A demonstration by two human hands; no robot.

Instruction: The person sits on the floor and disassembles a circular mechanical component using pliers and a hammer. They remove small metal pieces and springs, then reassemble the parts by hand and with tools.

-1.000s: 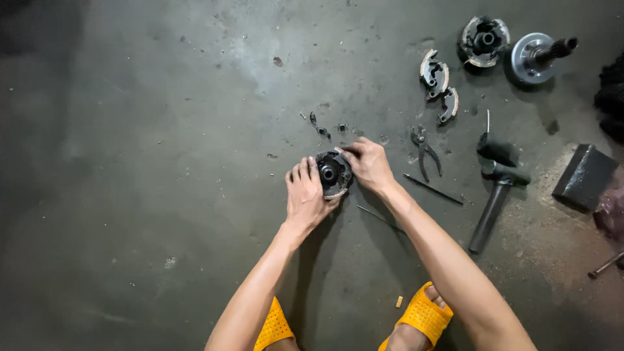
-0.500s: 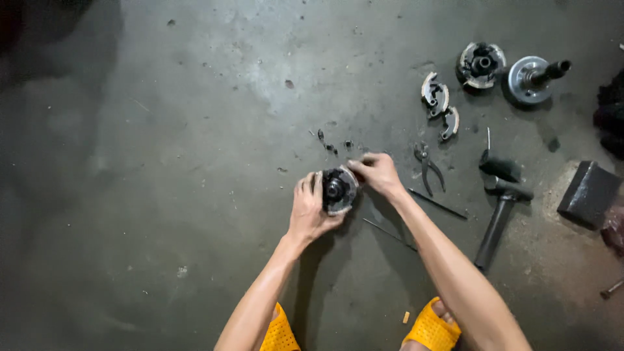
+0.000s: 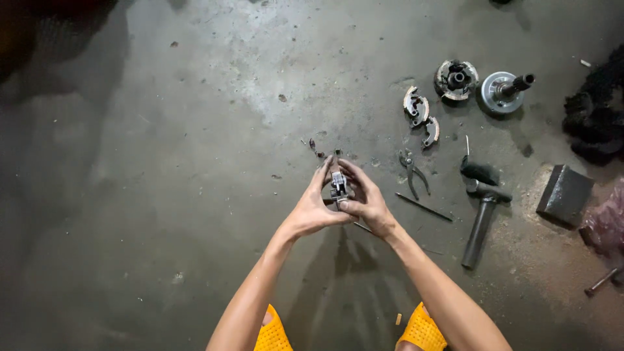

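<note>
Both my hands hold one small round dark metal part [image 3: 338,184] above the concrete floor, turned on edge so only its rim shows. My left hand [image 3: 312,207] cups it from the left with fingers pointing up. My right hand [image 3: 365,199] grips it from the right, thumb and fingertips pressed on it. A few tiny dark bits [image 3: 316,147] lie on the floor just beyond my fingers. Most of the part is hidden between my palms.
Pliers [image 3: 412,170], a thin rod [image 3: 424,207] and a hammer [image 3: 481,214] lie to the right. Curved shoe pieces [image 3: 419,112], a round hub [image 3: 456,79] and a disc with a shaft [image 3: 504,90] sit at the far right. A dark block [image 3: 564,194] and my yellow sandals [image 3: 421,327] are nearby.
The part has been turned from face-up to edge-on between my palms, and my hands have closed around it and lifted slightly.
</note>
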